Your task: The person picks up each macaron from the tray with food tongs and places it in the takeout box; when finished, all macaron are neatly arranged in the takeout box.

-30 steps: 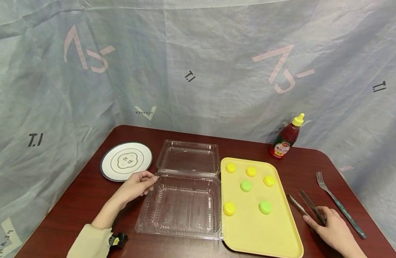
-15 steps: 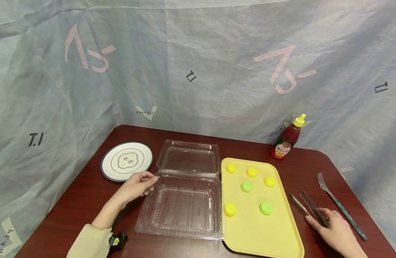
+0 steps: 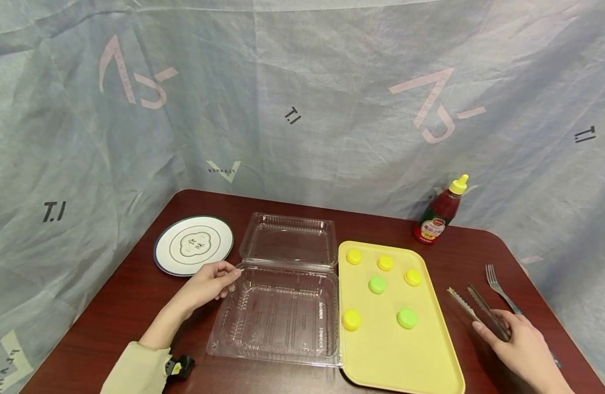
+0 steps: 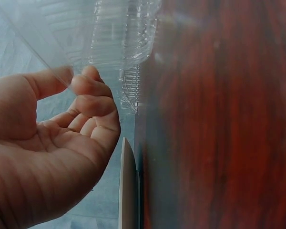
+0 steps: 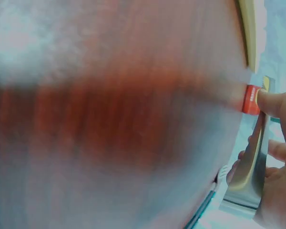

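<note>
My left hand (image 3: 211,285) pinches the left rim of a clear plastic clamshell box (image 3: 283,312), which lies with its lid (image 3: 290,241) folded back. In the left wrist view, thumb and fingertips meet on the thin plastic edge. My right hand (image 3: 521,345) holds metal tongs (image 3: 480,313) between thumb and fingers, their arms spread and the toothed tips pointing away from me. Right of the box, a yellow tray (image 3: 381,355) carries several yellow macarons (image 3: 352,319) and two green macarons (image 3: 407,318). In the right wrist view the tongs (image 5: 250,167) show their bent end by the palm.
A white plate (image 3: 169,246) with a blue rim lies left of the box. A red sauce bottle (image 3: 435,216) with a yellow cap stands behind the tray. Partly behind my right hand lies a fork (image 3: 501,290). A grey cloth (image 3: 307,109) hangs behind the table.
My right hand has lifted the tongs and shifted slightly right and up, now overlapping the fork's handle. The left hand keeps its pinch on the box's rim.
</note>
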Motion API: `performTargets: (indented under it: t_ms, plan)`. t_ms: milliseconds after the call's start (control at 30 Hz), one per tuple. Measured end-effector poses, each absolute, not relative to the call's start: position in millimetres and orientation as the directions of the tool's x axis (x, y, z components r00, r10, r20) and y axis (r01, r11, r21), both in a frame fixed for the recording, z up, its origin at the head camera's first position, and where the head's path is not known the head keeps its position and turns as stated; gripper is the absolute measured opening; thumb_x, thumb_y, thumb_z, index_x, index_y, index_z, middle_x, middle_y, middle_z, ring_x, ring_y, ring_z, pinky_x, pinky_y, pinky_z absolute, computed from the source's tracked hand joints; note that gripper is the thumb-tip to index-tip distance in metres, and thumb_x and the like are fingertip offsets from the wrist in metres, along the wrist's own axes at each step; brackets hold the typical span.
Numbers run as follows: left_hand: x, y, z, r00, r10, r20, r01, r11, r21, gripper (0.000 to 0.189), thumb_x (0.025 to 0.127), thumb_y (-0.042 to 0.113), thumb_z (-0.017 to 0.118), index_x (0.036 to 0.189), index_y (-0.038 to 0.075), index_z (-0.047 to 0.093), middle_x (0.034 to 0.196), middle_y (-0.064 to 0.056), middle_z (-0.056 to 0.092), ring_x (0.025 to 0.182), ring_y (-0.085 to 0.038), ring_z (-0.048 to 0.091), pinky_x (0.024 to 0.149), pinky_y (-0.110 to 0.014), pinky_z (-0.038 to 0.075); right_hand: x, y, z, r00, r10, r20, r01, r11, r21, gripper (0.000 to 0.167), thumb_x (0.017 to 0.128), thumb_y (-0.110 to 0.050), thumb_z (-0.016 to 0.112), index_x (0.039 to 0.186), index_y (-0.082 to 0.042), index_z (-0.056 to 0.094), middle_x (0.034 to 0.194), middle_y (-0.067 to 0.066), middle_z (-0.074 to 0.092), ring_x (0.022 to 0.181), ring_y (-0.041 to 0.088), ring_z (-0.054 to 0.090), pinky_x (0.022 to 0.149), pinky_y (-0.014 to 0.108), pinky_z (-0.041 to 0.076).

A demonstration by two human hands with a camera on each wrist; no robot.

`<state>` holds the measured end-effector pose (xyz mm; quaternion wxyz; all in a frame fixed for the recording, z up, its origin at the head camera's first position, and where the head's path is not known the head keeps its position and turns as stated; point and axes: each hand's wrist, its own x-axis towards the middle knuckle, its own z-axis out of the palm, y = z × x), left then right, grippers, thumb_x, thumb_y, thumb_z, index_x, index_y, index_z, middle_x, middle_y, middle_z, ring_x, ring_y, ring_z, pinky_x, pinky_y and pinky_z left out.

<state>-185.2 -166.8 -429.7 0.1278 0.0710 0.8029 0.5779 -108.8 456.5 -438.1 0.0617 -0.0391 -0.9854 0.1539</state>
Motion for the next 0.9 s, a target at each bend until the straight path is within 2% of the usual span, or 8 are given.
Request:
performTargets:
  t_ms: [167, 400, 567, 767, 900]
  plan:
    - [-186, -167, -430, -0.958, 0.257, -0.127, -0.038, 0.327, 0.944, 0.029, 0.102, 0.026, 0.058, 0.107, -0.003, 0.059, 0.073, -0.003, 0.056, 0.062, -0.013, 0.049, 0.055, -0.024, 0.041, -109, 454, -431, -0.979, 0.098, 0.18, 0.038, 0.951, -0.308, 0.064, 0.09, -0.044, 0.072, 0.121, 0.009, 0.057, 0.105, 0.03, 0.056, 0.087, 0.041, 0.056, 0.067, 0.058, 0.044]
    - [-186, -167, -430, -0.958, 0.256, -0.128, -0.039, 0.326, 0.945, 0.03, 0.102, 0.027, 0.058, 0.108, -0.003, 0.059, 0.074, -0.003, 0.056, 0.062, -0.013, 0.049, 0.055, -0.024, 0.041, -113, 450, -422, -0.963, 0.056, 0.265, -0.021, 0.96, -0.28, 0.058, 0.087, -0.041, 0.076, 0.119, 0.005, 0.06, 0.091, 0.016, 0.056, 0.074, 0.026, 0.05, 0.06, 0.042, 0.038]
    - [-186, -168, -430, -0.958, 0.26, -0.124, -0.035, 0.322, 0.946, 0.03, 0.103, 0.026, 0.058, 0.108, -0.003, 0.058, 0.074, -0.003, 0.056, 0.062, -0.013, 0.05, 0.055, -0.024, 0.042, -117, 443, -413, -0.954, 0.027, 0.297, -0.059, 0.959, -0.276, 0.058, 0.086, -0.04, 0.078, 0.119, 0.005, 0.061, 0.093, 0.016, 0.061, 0.071, 0.021, 0.049, 0.059, 0.039, 0.039]
    - [-185, -167, -430, -0.958, 0.259, -0.119, -0.031, 0.321, 0.947, 0.029, 0.102, 0.025, 0.058, 0.107, -0.004, 0.058, 0.074, -0.003, 0.056, 0.063, -0.014, 0.051, 0.055, -0.024, 0.042, -120, 430, -400, -0.962, 0.015, 0.273, -0.066, 0.956, -0.286, 0.057, 0.089, -0.044, 0.075, 0.123, -0.001, 0.06, 0.07, 0.002, 0.052, 0.056, 0.007, 0.04, 0.052, 0.028, 0.031]
    - [-186, -167, -431, -0.959, 0.256, -0.119, -0.032, 0.322, 0.946, 0.029, 0.102, 0.025, 0.058, 0.107, -0.004, 0.058, 0.074, -0.003, 0.056, 0.063, -0.014, 0.051, 0.054, -0.024, 0.042, -122, 420, -393, -0.96, -0.014, 0.28, -0.096, 0.955, -0.281, 0.053, 0.089, -0.044, 0.074, 0.122, -0.004, 0.061, 0.063, -0.003, 0.045, 0.052, 0.006, 0.038, 0.051, 0.027, 0.03]
